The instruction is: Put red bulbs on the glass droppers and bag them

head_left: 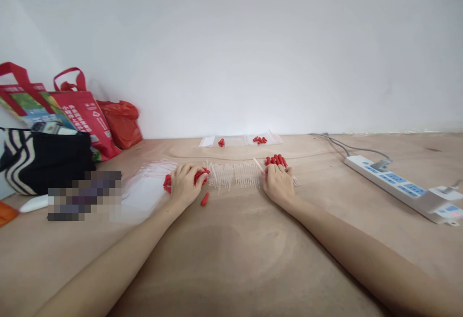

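My left hand is over a pile of red rubber pieces, its fingers bent around some of them at the thumb side. One loose red piece lies just right of it. Between my hands, thin clear sticks lie side by side in a spread row. My right hand is at the row's right end, fingers closed, with one pale stick jutting up-left from the fingertips. Several red pieces stand in a cluster just beyond it, and more stick ends show to its right.
Clear plastic bags lie left of my left hand. Small bags with red pieces rest by the wall. A power strip with cables is on the right. Shopping bags and a black striped bag stand at the left.
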Demonstrator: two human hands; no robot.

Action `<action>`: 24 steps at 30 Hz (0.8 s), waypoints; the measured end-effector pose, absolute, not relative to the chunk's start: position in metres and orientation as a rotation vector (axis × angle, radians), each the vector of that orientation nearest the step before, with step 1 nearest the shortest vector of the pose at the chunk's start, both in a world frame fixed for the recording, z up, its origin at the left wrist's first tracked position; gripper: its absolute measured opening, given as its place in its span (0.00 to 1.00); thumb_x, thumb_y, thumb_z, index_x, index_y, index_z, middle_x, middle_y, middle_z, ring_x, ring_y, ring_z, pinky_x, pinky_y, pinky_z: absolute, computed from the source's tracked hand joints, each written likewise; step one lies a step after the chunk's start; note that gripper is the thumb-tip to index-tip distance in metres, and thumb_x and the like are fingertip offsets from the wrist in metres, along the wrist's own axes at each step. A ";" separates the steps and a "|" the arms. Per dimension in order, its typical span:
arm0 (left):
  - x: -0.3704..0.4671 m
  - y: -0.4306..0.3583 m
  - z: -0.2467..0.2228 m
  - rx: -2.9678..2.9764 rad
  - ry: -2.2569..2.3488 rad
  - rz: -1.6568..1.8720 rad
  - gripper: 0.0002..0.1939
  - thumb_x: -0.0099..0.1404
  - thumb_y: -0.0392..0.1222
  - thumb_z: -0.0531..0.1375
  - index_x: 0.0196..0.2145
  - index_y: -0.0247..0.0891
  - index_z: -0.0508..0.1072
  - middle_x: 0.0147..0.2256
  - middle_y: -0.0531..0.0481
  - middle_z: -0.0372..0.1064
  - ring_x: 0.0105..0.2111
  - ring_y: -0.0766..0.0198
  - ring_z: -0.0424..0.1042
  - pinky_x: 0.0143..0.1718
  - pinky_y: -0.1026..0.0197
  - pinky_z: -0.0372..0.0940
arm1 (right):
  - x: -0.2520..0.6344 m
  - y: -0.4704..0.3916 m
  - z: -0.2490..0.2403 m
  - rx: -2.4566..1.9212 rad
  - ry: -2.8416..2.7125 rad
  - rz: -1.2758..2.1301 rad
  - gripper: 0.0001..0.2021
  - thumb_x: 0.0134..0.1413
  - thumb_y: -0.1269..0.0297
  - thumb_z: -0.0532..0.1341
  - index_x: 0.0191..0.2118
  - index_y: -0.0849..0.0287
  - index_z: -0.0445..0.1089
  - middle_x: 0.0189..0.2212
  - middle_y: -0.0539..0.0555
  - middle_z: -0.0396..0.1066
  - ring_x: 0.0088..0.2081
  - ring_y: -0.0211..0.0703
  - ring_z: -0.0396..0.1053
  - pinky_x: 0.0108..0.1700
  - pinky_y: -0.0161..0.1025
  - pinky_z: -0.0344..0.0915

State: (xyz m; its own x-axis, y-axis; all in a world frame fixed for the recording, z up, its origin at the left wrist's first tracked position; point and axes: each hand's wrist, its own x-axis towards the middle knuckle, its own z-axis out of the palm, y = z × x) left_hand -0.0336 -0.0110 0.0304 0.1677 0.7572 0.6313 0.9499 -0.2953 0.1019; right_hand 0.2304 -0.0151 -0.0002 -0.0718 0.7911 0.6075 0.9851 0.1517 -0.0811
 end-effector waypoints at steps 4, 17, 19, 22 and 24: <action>-0.023 -0.018 0.024 -2.368 -1.487 -1.224 0.07 0.61 0.42 0.51 0.33 0.37 0.64 0.30 0.49 0.66 0.33 0.60 0.66 0.36 0.58 0.61 | 0.238 -0.026 -0.007 -1.372 -2.046 -0.256 0.11 0.57 0.66 0.44 0.32 0.62 0.61 0.30 0.56 0.67 0.32 0.43 0.63 0.38 0.41 0.50; 0.020 -0.044 0.012 -2.914 -1.326 -1.592 0.03 0.56 0.36 0.56 0.28 0.36 0.62 0.30 0.50 0.61 0.33 0.66 0.67 0.35 0.62 0.67 | 0.233 -0.044 -0.004 -0.994 -2.186 -0.147 0.11 0.55 0.72 0.47 0.38 0.61 0.64 0.29 0.53 0.66 0.32 0.39 0.61 0.37 0.39 0.50; 0.019 -0.042 0.012 -2.858 -1.338 -1.548 0.05 0.56 0.37 0.56 0.26 0.36 0.61 0.28 0.51 0.61 0.31 0.66 0.66 0.32 0.63 0.66 | 0.232 -0.046 -0.002 -1.001 -2.198 -0.128 0.10 0.55 0.72 0.47 0.37 0.61 0.64 0.29 0.53 0.66 0.32 0.38 0.61 0.38 0.39 0.50; 0.019 -0.041 0.013 -2.817 -1.339 -1.491 0.06 0.56 0.37 0.57 0.24 0.36 0.61 0.27 0.52 0.62 0.29 0.66 0.66 0.32 0.63 0.65 | 0.230 -0.047 0.000 -1.002 -2.209 -0.120 0.10 0.55 0.71 0.47 0.36 0.61 0.64 0.30 0.53 0.67 0.32 0.38 0.61 0.38 0.39 0.49; 0.019 -0.042 0.013 -2.812 -1.330 -1.460 0.06 0.56 0.38 0.57 0.24 0.36 0.62 0.27 0.52 0.64 0.30 0.66 0.66 0.34 0.62 0.65 | 0.229 -0.048 0.000 -1.005 -2.219 -0.123 0.10 0.55 0.72 0.47 0.36 0.61 0.64 0.30 0.53 0.67 0.32 0.38 0.61 0.38 0.39 0.49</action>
State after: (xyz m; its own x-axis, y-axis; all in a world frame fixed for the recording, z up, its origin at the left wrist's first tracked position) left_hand 0.0191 -0.0416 0.0134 0.3536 0.7432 0.5680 0.4966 -0.6638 0.5593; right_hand 0.2290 -0.0480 0.0004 -0.4640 0.6283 0.6245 0.6934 0.6963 -0.1853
